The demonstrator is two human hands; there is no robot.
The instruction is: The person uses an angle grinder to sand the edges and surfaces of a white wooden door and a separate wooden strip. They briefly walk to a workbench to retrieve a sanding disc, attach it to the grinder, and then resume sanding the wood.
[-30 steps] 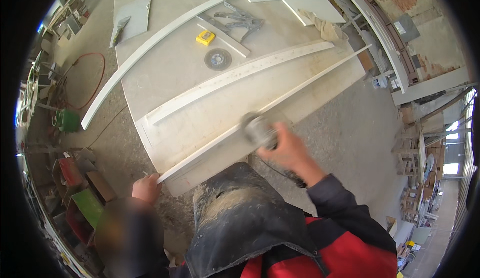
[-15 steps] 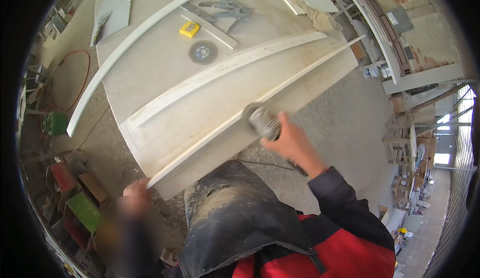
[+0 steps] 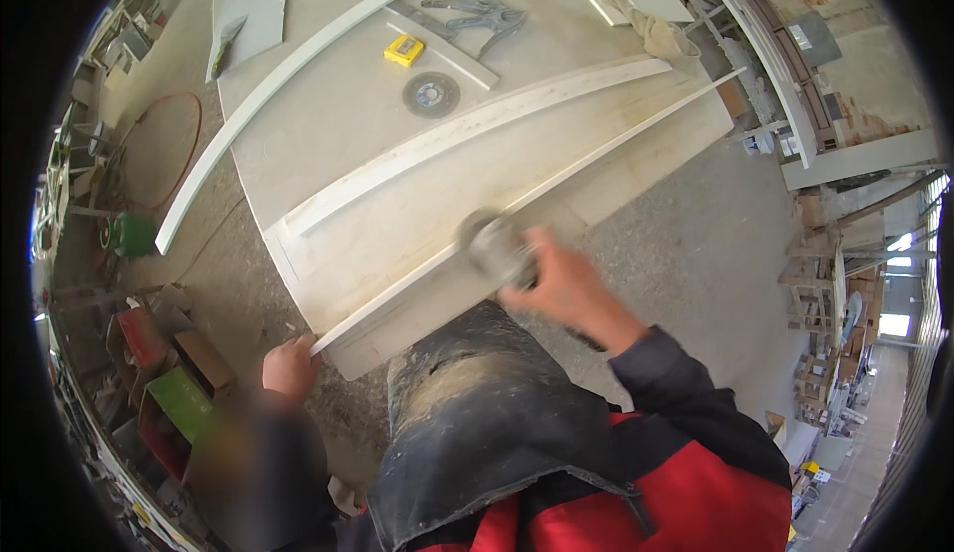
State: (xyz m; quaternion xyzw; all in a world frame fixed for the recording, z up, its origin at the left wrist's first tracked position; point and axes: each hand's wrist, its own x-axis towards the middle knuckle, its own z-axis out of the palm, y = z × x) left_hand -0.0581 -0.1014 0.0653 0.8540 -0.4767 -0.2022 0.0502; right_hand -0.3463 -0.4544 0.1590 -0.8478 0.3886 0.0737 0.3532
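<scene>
From the head camera, looking down, the right hand (image 3: 568, 289) is wrapped around a blurred round power tool (image 3: 494, 247) — its fingers closed on the body, the tool pressed against a long thin white strip (image 3: 556, 179) that runs diagonally across a big pale work board (image 3: 338, 125). The strip lies from the lower left edge of the board up toward the far right corner, and the tool sits about midway along it. The left hand (image 3: 290, 366) is at the strip's near end, at the lower left corner of the board, fingers curled and gripping the tip where it overhangs the edge; whether the thumb is above or below the strip cannot be told. A dusty dark apron (image 3: 467, 433) and a red-and-black sleeve (image 3: 686, 423) fill the bottom of the view. Further up the board, parallel to the thin strip, lies a broader curved white moulding (image 3: 467, 135), and beyond it another long curved piece (image 3: 298, 65) sweeping along the left edge. Between those, well away from both hands, lie a grey cutting disc (image 3: 431, 93), a yellow tape measure (image 3: 403, 50) and metal clamps (image 3: 472, 13) — a crumpled cloth (image 3: 651, 27) sits near the far right corner. On the concrete floor at left are a red hose loop (image 3: 164, 150) and a green container (image 3: 129, 236).
</scene>
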